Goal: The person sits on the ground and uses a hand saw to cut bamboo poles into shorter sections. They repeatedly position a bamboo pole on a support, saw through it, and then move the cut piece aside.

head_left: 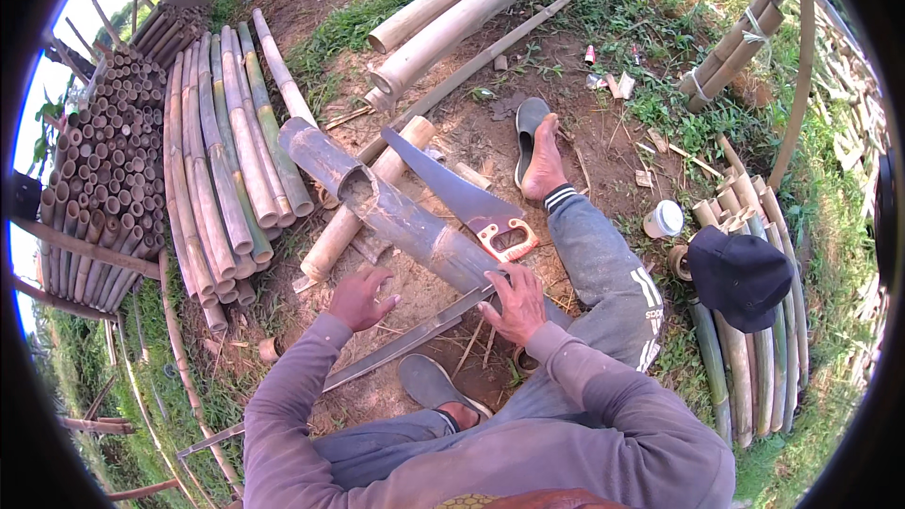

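Observation:
A thick, weathered bamboo pole section (pixel 405 217) lies slantwise in front of me, with a notch cut out of its upper side. My right hand (pixel 517 303) is at its near end, fingers closed around the end of a long, flat grey bar (pixel 405 337). The bar runs down to the left and passes behind my left forearm. My left hand (pixel 360 298) hovers above the bar with its fingers apart, holding nothing. Beside the notched bamboo rests a hand saw (pixel 452 187) with an orange-and-white handle. A paler bamboo piece (pixel 349 226) lies crosswise beneath the thick one.
Long bamboo poles (pixel 222 151) lie at left beside a large stack of cut ends (pixel 108 146). More poles (pixel 471 9) lie ahead. At right are a dark cap (pixel 740 278) on a bamboo bundle (pixel 745 368) and a white tub (pixel 664 219). My legs frame the work.

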The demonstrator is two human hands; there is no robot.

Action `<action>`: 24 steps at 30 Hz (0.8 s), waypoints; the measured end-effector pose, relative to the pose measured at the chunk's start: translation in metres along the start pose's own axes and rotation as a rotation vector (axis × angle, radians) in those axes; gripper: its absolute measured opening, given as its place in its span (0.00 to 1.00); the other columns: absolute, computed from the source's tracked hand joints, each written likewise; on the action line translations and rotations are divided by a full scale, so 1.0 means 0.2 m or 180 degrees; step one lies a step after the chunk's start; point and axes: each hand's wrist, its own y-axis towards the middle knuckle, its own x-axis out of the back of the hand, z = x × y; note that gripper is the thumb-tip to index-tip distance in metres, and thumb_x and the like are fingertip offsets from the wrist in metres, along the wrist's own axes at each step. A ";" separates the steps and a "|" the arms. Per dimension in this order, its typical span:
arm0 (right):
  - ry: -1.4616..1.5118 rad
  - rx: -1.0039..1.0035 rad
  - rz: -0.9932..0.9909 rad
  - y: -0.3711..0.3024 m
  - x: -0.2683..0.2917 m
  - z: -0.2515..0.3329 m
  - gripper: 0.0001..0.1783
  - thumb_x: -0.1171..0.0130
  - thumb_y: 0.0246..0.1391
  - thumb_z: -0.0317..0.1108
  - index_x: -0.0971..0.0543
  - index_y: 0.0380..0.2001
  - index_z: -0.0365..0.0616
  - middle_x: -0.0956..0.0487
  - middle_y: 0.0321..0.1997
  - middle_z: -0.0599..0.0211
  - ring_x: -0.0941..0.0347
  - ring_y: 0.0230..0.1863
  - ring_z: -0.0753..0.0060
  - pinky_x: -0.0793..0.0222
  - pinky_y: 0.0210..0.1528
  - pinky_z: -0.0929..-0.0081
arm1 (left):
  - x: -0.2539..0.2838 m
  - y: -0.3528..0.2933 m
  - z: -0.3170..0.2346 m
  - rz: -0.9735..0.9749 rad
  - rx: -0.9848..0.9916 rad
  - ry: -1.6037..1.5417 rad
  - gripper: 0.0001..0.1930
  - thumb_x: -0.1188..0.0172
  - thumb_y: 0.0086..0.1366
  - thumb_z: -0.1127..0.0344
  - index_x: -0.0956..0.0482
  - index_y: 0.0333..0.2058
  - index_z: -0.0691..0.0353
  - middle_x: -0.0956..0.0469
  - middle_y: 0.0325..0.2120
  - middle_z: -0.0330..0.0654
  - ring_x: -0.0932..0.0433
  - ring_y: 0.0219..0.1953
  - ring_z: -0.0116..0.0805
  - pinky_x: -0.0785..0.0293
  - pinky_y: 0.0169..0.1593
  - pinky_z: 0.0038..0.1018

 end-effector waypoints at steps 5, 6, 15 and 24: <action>0.0108 0.0178 -0.0189 -0.05 -0.04 -0.11 0.34 0.25 0.50 0.42 0.22 0.61 0.47 0.30 0.66 0.57 0.37 0.71 0.47 0.41 0.71 0.46 | -0.14 0.21 -0.33 0.0518 -0.0045 0.0001 0.29 0.31 0.64 0.41 0.22 0.53 0.57 0.16 0.42 0.48 0.16 0.43 0.51 0.21 0.48 0.45; 0.0033 0.0082 -0.0264 -0.05 -0.02 -0.10 0.35 0.25 0.49 0.42 0.22 0.61 0.48 0.31 0.67 0.57 0.39 0.72 0.47 0.43 0.71 0.44 | -0.19 0.20 -0.38 0.0616 -0.0086 0.0046 0.30 0.32 0.64 0.40 0.22 0.54 0.57 0.16 0.42 0.49 0.16 0.44 0.52 0.21 0.49 0.45; 0.0599 -0.0372 -0.0207 0.00 -0.01 -0.18 0.31 0.27 0.50 0.39 0.21 0.58 0.46 0.28 0.64 0.58 0.34 0.67 0.47 0.42 0.70 0.46 | -0.21 0.18 -0.46 0.0662 -0.0065 0.0289 0.30 0.36 0.67 0.39 0.23 0.55 0.58 0.19 0.46 0.51 0.18 0.49 0.54 0.24 0.52 0.48; 0.1008 -0.0469 -0.0115 0.04 0.04 -0.20 0.31 0.29 0.56 0.39 0.23 0.60 0.38 0.28 0.65 0.49 0.34 0.68 0.42 0.41 0.71 0.46 | 0.25 1.13 0.33 -0.1018 0.1692 0.1706 0.17 0.33 0.64 0.56 0.17 0.51 0.49 0.18 0.53 0.44 0.23 0.61 0.45 0.32 0.66 0.41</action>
